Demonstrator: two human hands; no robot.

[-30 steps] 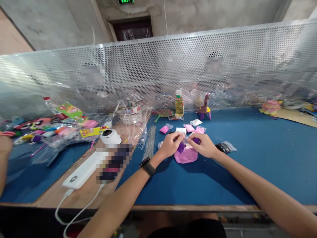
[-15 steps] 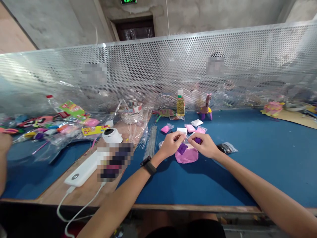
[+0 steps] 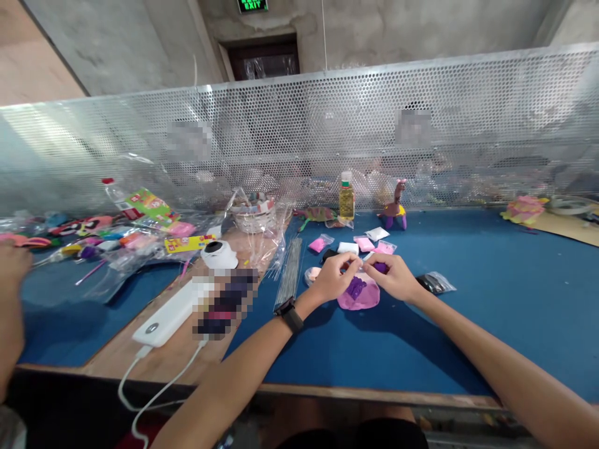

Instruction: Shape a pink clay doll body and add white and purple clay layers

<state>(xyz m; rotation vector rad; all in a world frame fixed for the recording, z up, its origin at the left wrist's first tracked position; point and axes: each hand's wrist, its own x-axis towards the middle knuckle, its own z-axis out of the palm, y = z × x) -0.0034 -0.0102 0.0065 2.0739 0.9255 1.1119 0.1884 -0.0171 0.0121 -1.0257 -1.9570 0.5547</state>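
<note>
My left hand [image 3: 339,274], with a dark watch on its wrist, is closed in a pinch above the table. Facing it, my right hand [image 3: 393,275] is pinched too, its fingertips close to the left ones. A small pale or clear bit shows between the fingertips, too small to name. Under the hands lies a flat, rounded pink piece [image 3: 362,302], clay-like, with a crumpled purple lump [image 3: 356,287] over it. More purple [image 3: 381,267] shows below the right fingers; whether it is held, I cannot tell.
Pink packets [image 3: 319,244], white packets [image 3: 377,234], a black packet [image 3: 437,282] and thin wires [image 3: 289,271] surround the hands. Behind stand an oil bottle [image 3: 347,199] and an animal figure [image 3: 395,207]. Left are a power bank [image 3: 171,315] and another person's arm [image 3: 9,299].
The view has shifted slightly, moving everything a little to the right. My fingertips have come closer together. The purple lump sits lower on the pink piece, farther from my left fingers.
</note>
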